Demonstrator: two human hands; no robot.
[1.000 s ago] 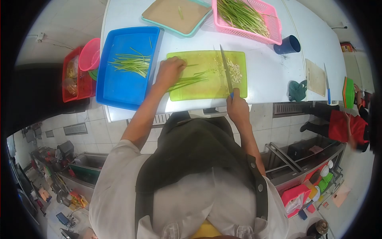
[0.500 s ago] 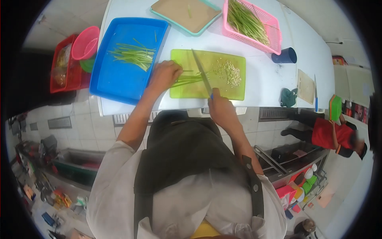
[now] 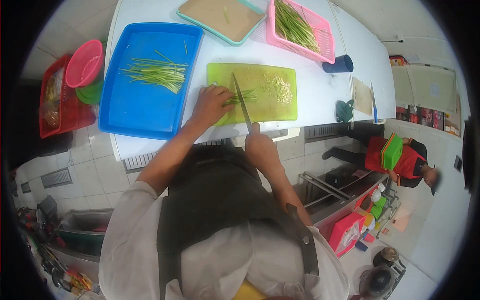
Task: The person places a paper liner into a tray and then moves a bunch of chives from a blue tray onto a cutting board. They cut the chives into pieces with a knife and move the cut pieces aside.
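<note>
On the green cutting board point(image 3: 270, 114) lie green stalks point(image 3: 249, 96), with chopped pale pieces point(image 3: 283, 90) to their right. My left hand point(image 3: 214, 102) is closed over the left end of the stalks, at the board's left edge. The knife point(image 3: 240, 96) is in my right hand point(image 3: 261, 148), its blade pointing away from me and crossing the stalks just right of my left fingers. A blue tray point(image 3: 142, 107) to the left holds more loose stalks point(image 3: 157, 73).
Behind the board are a shallow tray point(image 3: 220, 19) and a pink basket point(image 3: 327, 47) of stalks. Rightward are a dark blue cup point(image 3: 338, 64), a dark green cloth point(image 3: 344, 111) and another knife point(image 3: 374, 102). A person in red point(image 3: 387, 155) carries green trays point(image 3: 391, 151).
The view has shifted, so the table appears further left. My left hand now lies over the stalks, and the knife blade is closer to its fingers. The person at right has turned with the trays.
</note>
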